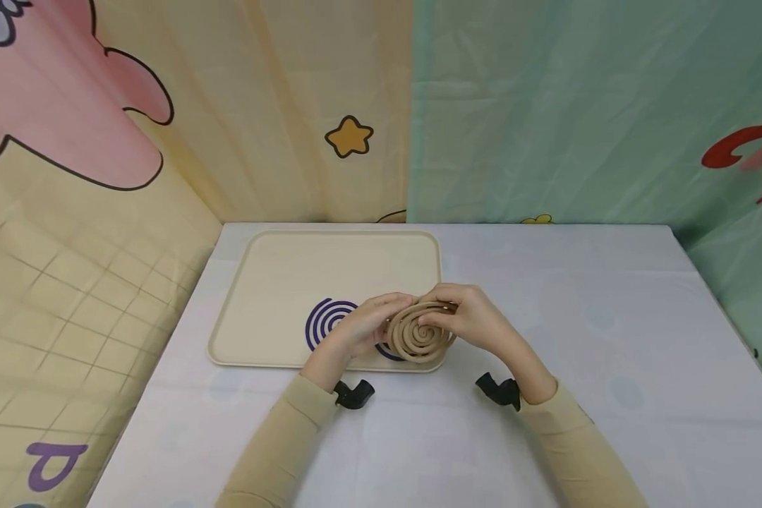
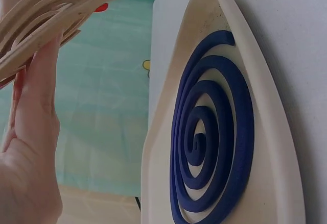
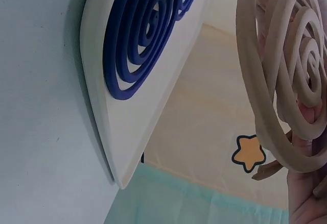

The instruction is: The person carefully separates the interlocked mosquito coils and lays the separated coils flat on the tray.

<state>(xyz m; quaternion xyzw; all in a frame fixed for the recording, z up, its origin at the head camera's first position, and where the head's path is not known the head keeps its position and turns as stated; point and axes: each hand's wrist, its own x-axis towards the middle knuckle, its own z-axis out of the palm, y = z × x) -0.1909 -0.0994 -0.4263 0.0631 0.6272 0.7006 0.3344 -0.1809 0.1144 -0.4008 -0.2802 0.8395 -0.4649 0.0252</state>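
Observation:
Both hands hold a beige spiral mosquito coil (image 1: 413, 343) over the tray's front right corner. My left hand (image 1: 362, 328) grips its left edge, with fingertips at the far rim. My right hand (image 1: 479, 319) pinches the upper right side, thumb on the face and fingers behind. In the left wrist view the beige coil (image 2: 38, 43) is tilted, with strands standing apart at different heights. The right wrist view shows gaps between its rings, with a finger behind. Two dark blue coils (image 1: 315, 326) lie flat below; the right one (image 2: 244, 132) is partly covered in the head view.
The cream rectangular tray (image 1: 336, 257) has a raised rim and lies on the left half of the white-covered table (image 1: 578, 296). Printed curtains (image 1: 521, 106) stand along the table's back and sides. A black curved wrist piece (image 1: 497, 389) sits at each wrist.

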